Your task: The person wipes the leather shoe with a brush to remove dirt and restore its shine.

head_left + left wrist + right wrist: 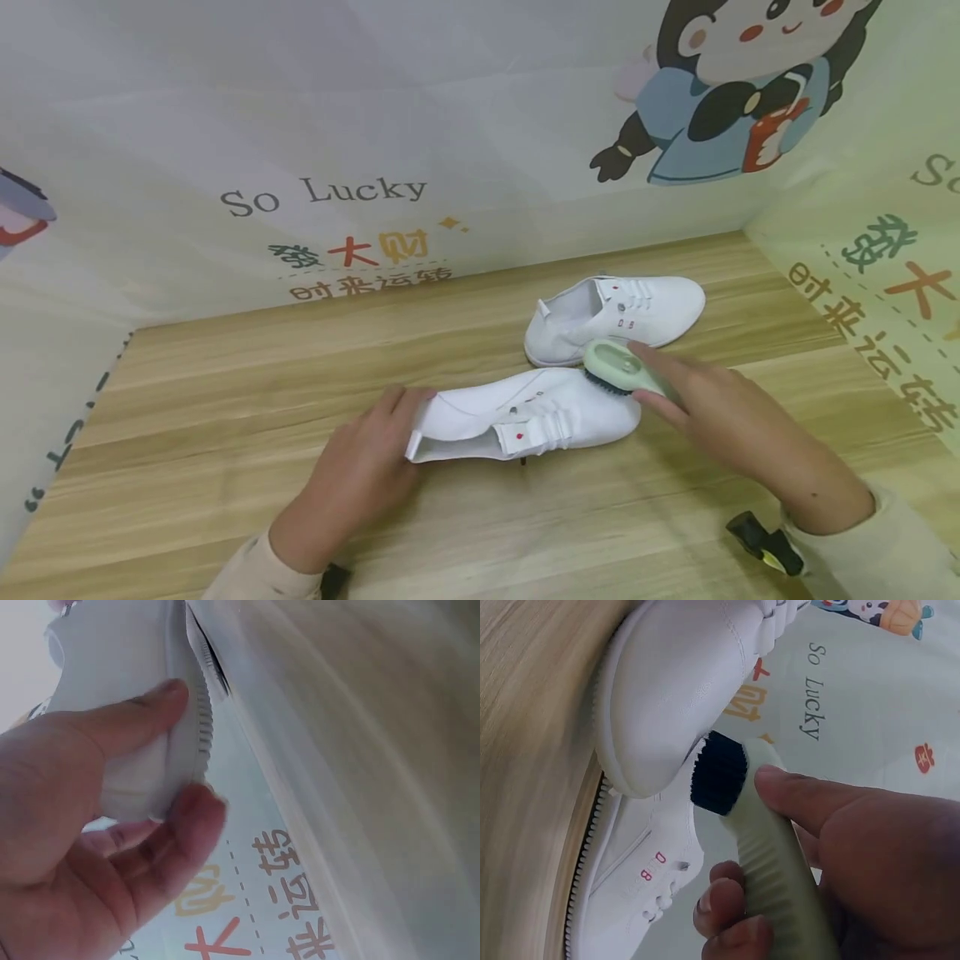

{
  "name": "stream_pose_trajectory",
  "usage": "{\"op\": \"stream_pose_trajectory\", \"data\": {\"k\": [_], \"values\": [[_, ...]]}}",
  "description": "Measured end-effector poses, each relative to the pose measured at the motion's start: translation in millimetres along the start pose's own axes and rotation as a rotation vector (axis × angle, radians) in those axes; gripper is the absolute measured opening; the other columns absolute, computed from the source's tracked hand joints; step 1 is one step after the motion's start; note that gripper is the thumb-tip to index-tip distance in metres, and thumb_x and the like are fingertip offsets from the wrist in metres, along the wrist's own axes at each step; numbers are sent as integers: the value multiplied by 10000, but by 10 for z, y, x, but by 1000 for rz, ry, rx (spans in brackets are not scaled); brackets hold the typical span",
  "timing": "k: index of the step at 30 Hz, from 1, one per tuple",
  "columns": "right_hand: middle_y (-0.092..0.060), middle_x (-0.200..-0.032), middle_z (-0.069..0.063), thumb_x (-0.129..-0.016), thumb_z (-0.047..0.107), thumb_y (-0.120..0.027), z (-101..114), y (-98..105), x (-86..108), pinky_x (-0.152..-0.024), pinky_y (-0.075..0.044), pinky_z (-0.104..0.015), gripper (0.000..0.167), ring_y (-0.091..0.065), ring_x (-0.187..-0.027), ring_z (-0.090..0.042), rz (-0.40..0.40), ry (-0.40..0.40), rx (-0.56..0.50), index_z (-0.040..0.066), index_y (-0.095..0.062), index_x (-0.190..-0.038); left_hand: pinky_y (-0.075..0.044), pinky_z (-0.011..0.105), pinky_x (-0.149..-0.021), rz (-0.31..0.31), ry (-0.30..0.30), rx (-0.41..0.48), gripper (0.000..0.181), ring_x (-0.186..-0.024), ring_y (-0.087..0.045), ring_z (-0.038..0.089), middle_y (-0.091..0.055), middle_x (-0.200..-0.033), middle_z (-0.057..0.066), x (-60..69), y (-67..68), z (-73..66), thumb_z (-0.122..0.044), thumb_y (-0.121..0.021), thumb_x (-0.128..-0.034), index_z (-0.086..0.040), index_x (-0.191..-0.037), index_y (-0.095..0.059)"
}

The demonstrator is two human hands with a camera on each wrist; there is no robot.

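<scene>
A white lace-up shoe [600, 412] is held tilted on its side above the wooden table, its opening facing the near edge. My left hand [367, 462] grips it by the heel; in the left wrist view the thumb presses the heel [127, 652] just above the ridged sole. My right hand [738, 417] holds a pale green brush [613, 360] by its handle. The dark bristles [720, 774] are at the shoe's toe; whether they touch it I cannot tell. Just behind lies the second white shoe [675, 308], upright, toe to the right.
The wooden tabletop [225, 375] runs up to a printed white cloth wall [487, 167] at the back, with more cloth at both sides. A small black and yellow object [765, 543] is by the right sleeve.
</scene>
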State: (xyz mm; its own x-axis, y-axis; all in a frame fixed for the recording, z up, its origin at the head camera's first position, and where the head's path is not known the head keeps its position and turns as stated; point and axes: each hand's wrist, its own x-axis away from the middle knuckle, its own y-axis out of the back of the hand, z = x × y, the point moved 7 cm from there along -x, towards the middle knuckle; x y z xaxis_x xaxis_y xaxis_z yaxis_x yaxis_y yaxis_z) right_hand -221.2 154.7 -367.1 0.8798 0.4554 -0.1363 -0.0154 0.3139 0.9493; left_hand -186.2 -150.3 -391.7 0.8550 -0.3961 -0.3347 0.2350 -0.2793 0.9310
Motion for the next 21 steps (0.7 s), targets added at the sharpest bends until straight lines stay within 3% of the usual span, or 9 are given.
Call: {"op": "stream_pose_trajectory", "data": {"k": [2,9,14,21], "values": [[-570,-1237,-269,-958,301,-564,1,3,-6,-864,-463,-566,549,-570,-1103,-423,-6,0,-4,130,-393,-1450,-492,368,-566,6,-1,33,701,-753,-617,225,-548,-1100,9,-7,-7,13,-56,-784,-630,-162,-1260,-496],[-568,-1241,-248,-965,342,-543,18,48,-4,-841,-463,-580,548,-572,-1099,-410,-14,2,12,230,-363,-1470,-509,417,-687,39,-37,91,737,-818,-606,259,-473,-1170,83,-26,-42,3,-60,-777,-719,-167,-1352,-417],[-591,-1219,-202,-961,374,-539,25,74,1,-832,-471,-565,542,-591,-1075,-375,-23,21,27,267,-368,-1465,-498,430,-778,73,-45,139,801,-924,-585,251,-465,-1184,62,-25,-51,-11,-54,-816,-690,-231,-1365,-424],[-574,-1264,-189,-966,419,-508,32,78,12,-854,-460,-574,524,-573,-1113,-387,-5,34,12,288,-379,-1457,-445,348,-969,171,-109,330,693,-1147,-501,145,-476,-1240,18,20,-134,-64,120,-577,-836,-188,-1426,-382]]}}
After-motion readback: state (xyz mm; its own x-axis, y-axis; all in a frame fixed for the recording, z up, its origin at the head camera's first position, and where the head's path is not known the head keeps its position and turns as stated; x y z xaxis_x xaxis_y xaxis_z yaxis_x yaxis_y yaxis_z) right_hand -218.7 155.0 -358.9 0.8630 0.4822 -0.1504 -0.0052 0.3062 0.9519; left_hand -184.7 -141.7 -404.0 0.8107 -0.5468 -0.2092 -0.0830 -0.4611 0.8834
